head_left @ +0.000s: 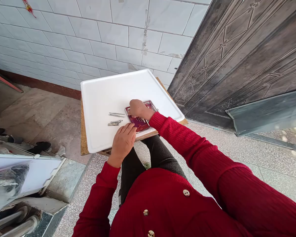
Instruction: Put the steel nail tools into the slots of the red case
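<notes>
An open manicure case with a dark red lining lies on the white tray table top, several slim metal tools in it. Over the case's left part, my right hand is closed with its fingers curled down; what they grip, if anything, is hidden. My left hand rests at the near left edge of the case, fingers stretched out flat. Left of the case lie nail clippers, and beyond these a pair of thin metal tools sits side by side.
A tiled wall stands behind the table, and a dark carved door is at the right. A white rack with shoes stands low at the left. My legs are against the table's near edge.
</notes>
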`<state>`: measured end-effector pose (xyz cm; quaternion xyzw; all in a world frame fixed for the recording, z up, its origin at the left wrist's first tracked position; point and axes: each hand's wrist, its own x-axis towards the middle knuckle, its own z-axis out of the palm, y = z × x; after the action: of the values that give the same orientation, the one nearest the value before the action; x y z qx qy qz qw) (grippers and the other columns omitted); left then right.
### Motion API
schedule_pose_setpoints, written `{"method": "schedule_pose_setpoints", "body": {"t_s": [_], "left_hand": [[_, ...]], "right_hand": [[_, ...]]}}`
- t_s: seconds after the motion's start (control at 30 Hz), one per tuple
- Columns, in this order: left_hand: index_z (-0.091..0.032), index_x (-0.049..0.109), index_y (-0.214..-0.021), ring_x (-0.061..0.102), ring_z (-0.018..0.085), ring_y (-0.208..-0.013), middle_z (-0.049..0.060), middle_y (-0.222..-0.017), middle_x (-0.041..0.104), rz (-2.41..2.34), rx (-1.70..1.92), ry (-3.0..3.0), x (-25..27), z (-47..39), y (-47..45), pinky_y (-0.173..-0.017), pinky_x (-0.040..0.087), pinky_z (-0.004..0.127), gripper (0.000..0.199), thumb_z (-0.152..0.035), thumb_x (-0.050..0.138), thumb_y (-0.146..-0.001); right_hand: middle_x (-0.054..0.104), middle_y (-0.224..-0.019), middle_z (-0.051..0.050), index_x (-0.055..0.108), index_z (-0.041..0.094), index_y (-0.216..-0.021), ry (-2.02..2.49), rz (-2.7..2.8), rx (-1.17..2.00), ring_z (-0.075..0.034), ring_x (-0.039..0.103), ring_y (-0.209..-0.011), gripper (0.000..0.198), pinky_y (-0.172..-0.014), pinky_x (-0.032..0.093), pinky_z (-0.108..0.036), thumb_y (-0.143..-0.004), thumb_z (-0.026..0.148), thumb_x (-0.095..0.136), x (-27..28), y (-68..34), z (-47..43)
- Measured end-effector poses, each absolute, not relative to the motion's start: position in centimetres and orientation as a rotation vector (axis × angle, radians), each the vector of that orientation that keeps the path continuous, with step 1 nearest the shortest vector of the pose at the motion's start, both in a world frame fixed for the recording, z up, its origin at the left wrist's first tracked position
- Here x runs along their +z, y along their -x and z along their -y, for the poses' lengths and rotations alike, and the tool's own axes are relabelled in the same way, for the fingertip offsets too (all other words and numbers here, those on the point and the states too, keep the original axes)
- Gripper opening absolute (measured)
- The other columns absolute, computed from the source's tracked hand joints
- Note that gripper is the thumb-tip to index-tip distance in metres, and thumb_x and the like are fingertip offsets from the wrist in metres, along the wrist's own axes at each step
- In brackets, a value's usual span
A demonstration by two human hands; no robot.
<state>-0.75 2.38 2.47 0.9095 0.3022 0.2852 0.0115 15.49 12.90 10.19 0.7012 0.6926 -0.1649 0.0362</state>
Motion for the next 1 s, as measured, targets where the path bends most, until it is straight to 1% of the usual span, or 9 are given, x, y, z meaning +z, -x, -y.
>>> {"method": "schedule_pose_setpoints", "body": {"t_s": [0.1, 0.17, 0.27, 0.47, 0.6, 0.67, 0.77, 0.87, 1.0], "left_hand": [[-0.018, 0.068, -0.129, 0.065, 0.029, -0.130, 0.014, -0.135, 0.072, -0.942, 0.878, -2.810, 2.4, -2.3, 0.8, -0.108, 0.052, 0.050, 0.034, -0.019, 0.042, -0.107], [-0.018, 0.068, -0.130, 0.065, 0.029, -0.130, 0.014, -0.136, 0.072, -0.952, 0.882, -2.802, 2.3, -2.3, 0.7, -0.109, 0.051, 0.050, 0.034, -0.020, 0.042, -0.107], [-0.018, 0.069, -0.127, 0.066, 0.029, -0.129, 0.013, -0.135, 0.072, -0.963, 0.895, -2.815, 2.3, -2.3, 0.7, -0.109, 0.052, 0.049, 0.033, -0.019, 0.043, -0.107], [-0.018, 0.068, -0.126, 0.066, 0.028, -0.128, 0.012, -0.134, 0.073, -0.962, 0.903, -2.836, 2.3, -2.2, 0.8, -0.108, 0.052, 0.048, 0.031, -0.018, 0.045, -0.107], [-0.018, 0.068, -0.128, 0.066, 0.028, -0.128, 0.012, -0.136, 0.072, -0.972, 0.896, -2.842, 2.2, -2.1, 0.9, -0.110, 0.052, 0.047, 0.031, -0.018, 0.046, -0.107], [-0.019, 0.068, -0.128, 0.066, 0.028, -0.129, 0.012, -0.136, 0.072, -0.978, 0.887, -2.835, 2.2, -2.1, 0.9, -0.110, 0.052, 0.047, 0.031, -0.018, 0.046, -0.106], [-0.019, 0.068, -0.127, 0.066, 0.028, -0.130, 0.012, -0.136, 0.072, -0.987, 0.875, -2.831, 2.2, -2.1, 0.9, -0.109, 0.052, 0.047, 0.031, -0.019, 0.046, -0.107], [-0.017, 0.069, -0.126, 0.066, 0.029, -0.129, 0.012, -0.136, 0.072, -0.983, 0.879, -2.847, 2.2, -2.1, 0.8, -0.108, 0.053, 0.047, 0.030, -0.018, 0.046, -0.107], [-0.016, 0.069, -0.125, 0.067, 0.029, -0.128, 0.013, -0.135, 0.073, -0.965, 0.884, -2.863, 2.3, -2.2, 0.8, -0.107, 0.053, 0.047, 0.030, -0.018, 0.046, -0.107]], "right_hand": [[0.080, -0.079, -0.017, 0.083, 0.004, -0.091, -2.212, -2.158, -0.564, -0.028, 0.076, -0.079, 0.023, -0.078, 0.058, -0.031, -0.083, 0.015, 0.065, 10.2, -15.8, -12.5], [0.080, -0.081, -0.015, 0.083, 0.004, -0.097, -2.242, -2.195, -0.547, -0.026, 0.075, -0.080, 0.027, -0.080, 0.057, -0.030, -0.087, 0.018, 0.063, 10.3, -15.9, -12.6], [0.081, -0.087, -0.016, 0.081, 0.004, -0.110, -2.221, -2.278, -0.445, -0.027, 0.076, -0.087, 0.032, -0.086, 0.056, -0.030, -0.088, 0.020, 0.063, 10.6, -15.5, -13.5], [0.079, -0.109, -0.019, 0.078, 0.005, -0.115, -1.921, -2.472, -0.278, -0.031, 0.074, -0.102, 0.032, -0.087, 0.055, -0.033, -0.092, 0.017, 0.060, 11.0, -12.0, -16.3], [0.079, -0.114, -0.017, 0.078, 0.008, -0.114, -1.675, -2.575, -0.317, -0.029, 0.073, -0.104, 0.029, -0.088, 0.055, -0.033, -0.091, 0.015, 0.061, 10.7, -9.8, -16.8], [0.079, -0.114, -0.015, 0.079, 0.011, -0.112, -1.667, -2.614, -0.379, -0.027, 0.073, -0.103, 0.029, -0.087, 0.055, -0.031, -0.091, 0.016, 0.060, 10.7, -9.9, -16.6], [0.080, -0.110, -0.013, 0.080, 0.012, -0.108, -1.878, -2.593, -0.398, -0.026, 0.074, -0.099, 0.029, -0.083, 0.054, -0.030, -0.091, 0.015, 0.057, 10.8, -11.8, -15.5], [0.081, -0.103, -0.015, 0.082, 0.011, -0.102, -2.026, -2.440, -0.425, -0.025, 0.074, -0.095, 0.026, -0.082, 0.052, -0.029, -0.090, 0.016, 0.059, 10.8, -14.5, -13.6], [0.081, -0.099, -0.018, 0.081, 0.007, -0.107, -2.103, -2.288, -0.395, -0.027, 0.075, -0.090, 0.029, -0.079, 0.052, -0.030, -0.091, 0.020, 0.060, 10.6, -16.3, -11.1]]}}
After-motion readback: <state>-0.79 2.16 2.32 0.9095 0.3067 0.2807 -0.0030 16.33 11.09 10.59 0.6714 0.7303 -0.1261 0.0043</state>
